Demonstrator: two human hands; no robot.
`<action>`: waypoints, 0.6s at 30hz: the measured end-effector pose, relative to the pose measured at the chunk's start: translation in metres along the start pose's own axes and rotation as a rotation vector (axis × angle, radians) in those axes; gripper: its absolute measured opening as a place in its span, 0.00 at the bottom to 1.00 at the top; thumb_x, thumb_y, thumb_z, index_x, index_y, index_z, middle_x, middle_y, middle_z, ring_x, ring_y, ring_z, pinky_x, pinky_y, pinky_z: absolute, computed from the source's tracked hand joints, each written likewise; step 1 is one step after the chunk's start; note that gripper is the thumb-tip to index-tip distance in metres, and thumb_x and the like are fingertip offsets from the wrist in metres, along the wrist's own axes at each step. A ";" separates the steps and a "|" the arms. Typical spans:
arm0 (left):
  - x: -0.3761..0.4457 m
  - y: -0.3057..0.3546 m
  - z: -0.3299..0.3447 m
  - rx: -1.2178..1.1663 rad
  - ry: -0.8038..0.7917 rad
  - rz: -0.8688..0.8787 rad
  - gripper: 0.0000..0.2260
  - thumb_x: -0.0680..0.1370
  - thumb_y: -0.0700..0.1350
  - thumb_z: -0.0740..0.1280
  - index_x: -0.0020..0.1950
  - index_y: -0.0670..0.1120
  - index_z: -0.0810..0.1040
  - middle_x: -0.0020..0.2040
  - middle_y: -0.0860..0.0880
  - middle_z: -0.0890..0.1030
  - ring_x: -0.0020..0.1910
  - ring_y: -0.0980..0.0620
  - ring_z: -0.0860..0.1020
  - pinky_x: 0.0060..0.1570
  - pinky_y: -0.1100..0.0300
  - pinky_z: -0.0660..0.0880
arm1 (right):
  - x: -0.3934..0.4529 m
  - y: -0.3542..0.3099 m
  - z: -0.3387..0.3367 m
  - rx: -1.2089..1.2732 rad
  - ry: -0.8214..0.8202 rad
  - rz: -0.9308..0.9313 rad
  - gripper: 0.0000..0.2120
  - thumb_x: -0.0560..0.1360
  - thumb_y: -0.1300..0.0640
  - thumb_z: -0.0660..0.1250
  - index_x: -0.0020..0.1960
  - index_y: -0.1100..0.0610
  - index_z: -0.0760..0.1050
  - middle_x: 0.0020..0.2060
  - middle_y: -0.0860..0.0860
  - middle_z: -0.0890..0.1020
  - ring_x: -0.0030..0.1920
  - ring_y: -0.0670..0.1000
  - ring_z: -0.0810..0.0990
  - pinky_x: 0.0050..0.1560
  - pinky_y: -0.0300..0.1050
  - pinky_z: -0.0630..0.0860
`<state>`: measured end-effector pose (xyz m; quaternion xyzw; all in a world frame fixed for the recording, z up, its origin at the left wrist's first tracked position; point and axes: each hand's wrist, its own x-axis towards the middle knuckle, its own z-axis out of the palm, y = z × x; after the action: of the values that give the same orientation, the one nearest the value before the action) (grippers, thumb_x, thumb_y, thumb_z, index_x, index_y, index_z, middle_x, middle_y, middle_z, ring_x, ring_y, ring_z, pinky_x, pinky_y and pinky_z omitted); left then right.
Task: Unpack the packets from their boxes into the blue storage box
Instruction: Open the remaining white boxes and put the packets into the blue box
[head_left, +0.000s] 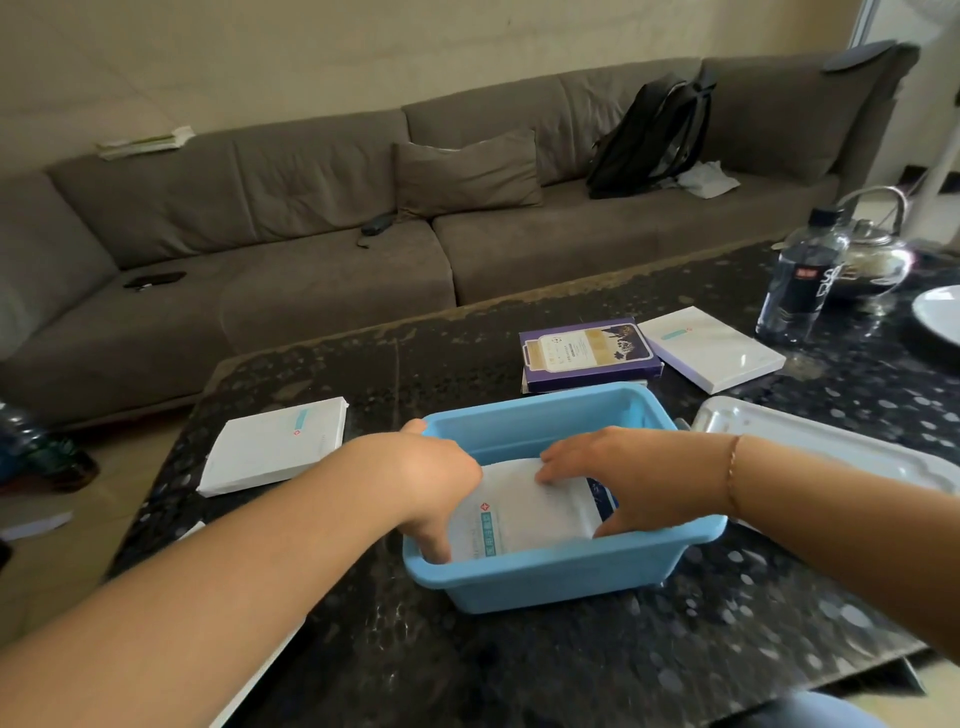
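Far to the left a white box (275, 444) lies flat on the dark speckled table (519, 665); it sits well apart from the blue storage box (561, 571); next comes the left hand (436, 483), which reaches down into the left end of the blue box, with its fingers curled down round the left edge of a white packet (524, 512); the packet lies inside the blue box, tilted a little, with a blue strip and a small red mark on it; the right hand (623, 480) holds the right side of the same packet, fingers spread on top and thumb tucked low at the near edge; a thin bracelet (731, 473) sits on that wrist; behind the blue box a purple box (589, 353) rests on another box; just right of it lies a second white box (711, 345); a clear lid (810, 441) lies right of the blue box; farther right stand a water bottle (800, 280) and a shiny kettle (872, 249); a grey sofa (311, 234) runs along the back.
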<state>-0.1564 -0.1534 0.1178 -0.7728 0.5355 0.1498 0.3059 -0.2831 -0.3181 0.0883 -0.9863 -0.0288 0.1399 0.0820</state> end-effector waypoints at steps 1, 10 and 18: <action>0.001 0.000 0.000 0.006 -0.010 0.006 0.20 0.74 0.57 0.71 0.62 0.51 0.72 0.54 0.52 0.79 0.57 0.48 0.74 0.58 0.55 0.65 | 0.001 0.000 0.000 -0.002 -0.005 0.000 0.32 0.76 0.47 0.69 0.76 0.44 0.61 0.75 0.42 0.65 0.74 0.47 0.63 0.74 0.43 0.58; 0.003 0.002 -0.009 0.020 -0.158 0.025 0.25 0.75 0.55 0.72 0.67 0.47 0.71 0.56 0.48 0.78 0.52 0.49 0.78 0.46 0.57 0.73 | 0.007 0.002 0.003 -0.005 -0.027 -0.017 0.31 0.76 0.47 0.70 0.75 0.45 0.62 0.72 0.43 0.68 0.71 0.47 0.67 0.73 0.44 0.61; 0.007 0.007 -0.012 0.036 -0.207 0.013 0.25 0.75 0.55 0.71 0.69 0.47 0.70 0.56 0.48 0.78 0.50 0.50 0.77 0.46 0.58 0.73 | 0.011 0.005 0.005 -0.020 -0.048 -0.020 0.30 0.76 0.49 0.70 0.74 0.46 0.62 0.70 0.45 0.70 0.69 0.49 0.69 0.72 0.47 0.64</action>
<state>-0.1618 -0.1676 0.1207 -0.7442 0.5085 0.2212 0.3724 -0.2737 -0.3209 0.0797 -0.9831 -0.0422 0.1623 0.0730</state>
